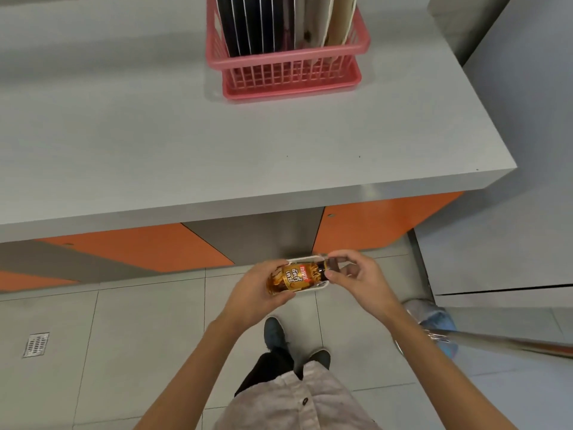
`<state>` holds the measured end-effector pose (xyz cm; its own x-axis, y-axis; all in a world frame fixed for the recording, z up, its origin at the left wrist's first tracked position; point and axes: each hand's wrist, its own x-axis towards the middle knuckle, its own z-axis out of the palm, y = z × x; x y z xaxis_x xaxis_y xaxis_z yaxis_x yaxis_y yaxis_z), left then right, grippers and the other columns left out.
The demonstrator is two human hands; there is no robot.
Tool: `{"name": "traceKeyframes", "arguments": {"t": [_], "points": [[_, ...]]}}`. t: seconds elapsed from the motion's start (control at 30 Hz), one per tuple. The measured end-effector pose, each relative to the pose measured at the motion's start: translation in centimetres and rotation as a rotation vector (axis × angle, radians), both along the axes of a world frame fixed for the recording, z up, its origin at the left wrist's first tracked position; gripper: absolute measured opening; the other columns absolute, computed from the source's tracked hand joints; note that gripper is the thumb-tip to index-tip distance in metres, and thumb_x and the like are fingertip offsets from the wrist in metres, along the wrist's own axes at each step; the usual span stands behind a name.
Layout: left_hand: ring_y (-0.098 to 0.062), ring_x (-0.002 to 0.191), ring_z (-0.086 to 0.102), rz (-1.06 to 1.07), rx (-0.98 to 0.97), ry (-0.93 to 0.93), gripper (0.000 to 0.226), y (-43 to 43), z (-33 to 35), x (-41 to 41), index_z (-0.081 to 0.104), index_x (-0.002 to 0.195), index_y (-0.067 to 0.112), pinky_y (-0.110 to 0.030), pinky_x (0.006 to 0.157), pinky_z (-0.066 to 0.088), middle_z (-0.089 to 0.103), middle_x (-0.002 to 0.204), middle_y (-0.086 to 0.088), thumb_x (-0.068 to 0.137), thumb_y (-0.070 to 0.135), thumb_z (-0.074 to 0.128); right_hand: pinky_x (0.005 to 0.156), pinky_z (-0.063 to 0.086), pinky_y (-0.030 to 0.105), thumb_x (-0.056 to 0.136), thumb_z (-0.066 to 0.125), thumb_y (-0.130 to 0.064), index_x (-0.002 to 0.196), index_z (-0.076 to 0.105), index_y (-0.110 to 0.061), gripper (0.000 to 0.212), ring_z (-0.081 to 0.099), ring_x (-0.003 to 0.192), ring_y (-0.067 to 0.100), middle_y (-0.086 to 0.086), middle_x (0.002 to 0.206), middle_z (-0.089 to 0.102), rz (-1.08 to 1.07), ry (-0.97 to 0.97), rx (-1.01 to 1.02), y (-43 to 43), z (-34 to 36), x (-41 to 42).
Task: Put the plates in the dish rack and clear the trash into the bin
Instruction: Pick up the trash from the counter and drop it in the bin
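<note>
Below the grey table's front edge, the small brown bottle with a gold-and-orange label lies crosswise, neck pointing right. The left hand has its grip clamped round the base and the right hand pinches the neck. What looks like a blue-lined bin stands nearer the right hand.

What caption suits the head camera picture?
Left hand and right hand grip a bottle near the counter, where plates stand in a pink rack.

Wearer: pale beige button-front shirt with a dark button, black trousers, dark shoes, forearms bare.
</note>
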<state>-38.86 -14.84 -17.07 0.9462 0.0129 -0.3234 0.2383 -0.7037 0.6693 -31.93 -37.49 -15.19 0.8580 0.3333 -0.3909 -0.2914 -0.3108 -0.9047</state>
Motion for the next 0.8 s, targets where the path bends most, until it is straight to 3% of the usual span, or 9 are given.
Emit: {"name": "traceKeyframes", "arguments": {"t": [0.1, 0.23, 0.33, 0.43, 0.5, 0.6, 0.7, 0.8], "points": [[-0.003, 0.11, 0.05, -0.001, -0.025, 0.068, 0.064, 0.5, -2.4, 0.1, 0.047, 0.132, 0.037, -0.02, 0.093, 0.048, 0.054, 0.129, 0.014, 0.077, 0.04, 0.079, 0.069, 0.054, 0.028, 0.08, 0.078, -0.014, 0.101, 0.069, -0.032, 0.029, 0.064, 0.078, 0.03, -0.005, 0.109, 0.068, 0.031, 0.023, -0.068, -0.1, -1.6, -0.3], [-0.001, 0.116, 0.046, -0.074, -0.004, 0.092, 0.068, 0.8, -6.4, 0.8, 0.041, 0.135, 0.039, -0.014, 0.092, 0.043, 0.048, 0.137, 0.014, 0.078, 0.043, 0.077, 0.069, 0.052, 0.024, 0.078, 0.08, -0.015, 0.1, 0.068, -0.036, 0.032, 0.07, 0.077, 0.018, -0.005, 0.111, 0.066, 0.018, 0.09, -0.159, -0.1, -4.6, -0.6], [-0.003, 0.129, 0.039, -0.082, 0.02, 0.055, 0.073, 0.5, -9.4, 1.7, 0.035, 0.142, 0.036, -0.016, 0.097, 0.038, 0.036, 0.147, 0.013, 0.081, 0.04, 0.075, 0.069, 0.052, 0.02, 0.076, 0.08, -0.009, 0.098, 0.067, -0.031, 0.034, 0.07, 0.078, 0.021, -0.003, 0.107, 0.066, -0.044, 0.126, -0.155, -0.6, -8.0, -0.6], [-0.008, 0.13, 0.042, -0.058, -0.002, 0.081, 0.07, -0.2, -12.4, 2.7, 0.036, 0.144, 0.033, -0.021, 0.101, 0.043, 0.034, 0.149, 0.011, 0.084, 0.035, 0.073, 0.075, 0.053, 0.024, 0.076, 0.08, -0.007, 0.098, 0.066, -0.033, 0.036, 0.07, 0.084, 0.021, -0.005, 0.108, 0.067, -0.049, 0.145, -0.177, -0.9, -12.0, 0.0], [-0.008, 0.123, 0.049, -0.058, -0.003, 0.125, 0.068, -0.8, -15.0, 3.0, 0.037, 0.144, 0.032, -0.021, 0.097, 0.047, 0.034, 0.15, 0.011, 0.086, 0.03, 0.072, 0.075, 0.051, 0.023, 0.078, 0.078, -0.006, 0.101, 0.066, -0.029, 0.034, 0.069, 0.084, 0.019, -0.005, 0.109, 0.066, -0.035, 0.152, -0.207, -1.2, -15.2, 0.9], [-0.002, 0.098, 0.054, 0.01, -0.013, 0.195, 0.067, -1.7, -19.4, 3.2, 0.039, 0.143, 0.032, -0.016, 0.087, 0.048, 0.035, 0.148, 0.013, 0.086, 0.022, 0.072, 0.07, 0.051, 0.017, 0.079, 0.078, -0.006, 0.102, 0.066, -0.021, 0.031, 0.066, 0.079, 0.016, -0.004, 0.105, 0.064, -0.053, 0.119, -0.275, -1.9, -20.8, 3.0], [-0.008, 0.112, 0.054, 0.042, -0.025, 0.275, 0.061, -2.3, -24.3, 3.0, 0.042, 0.141, 0.031, -0.019, 0.09, 0.047, 0.04, 0.145, 0.012, 0.088, 0.017, 0.068, 0.065, 0.048, 0.014, 0.078, 0.079, -0.008, 0.101, 0.066, -0.014, 0.028, 0.062, 0.069, 0.012, -0.001, 0.097, 0.064, -0.061, 0.122, -0.361, -2.8, -27.4, 4.7], [-0.009, 0.116, 0.054, 0.107, -0.049, 0.354, 0.055, -2.6, -29.5, 2.6, 0.046, 0.139, 0.027, -0.024, 0.094, 0.047, 0.048, 0.14, 0.008, 0.089, 0.017, 0.067, 0.071, 0.05, 0.019, 0.078, 0.08, -0.014, 0.098, 0.065, -0.015, 0.025, 0.062, 0.08, 0.017, 0.003, 0.097, 0.064, -0.035, 0.102, -0.422, -3.1, -34.9, 5.8]]}}
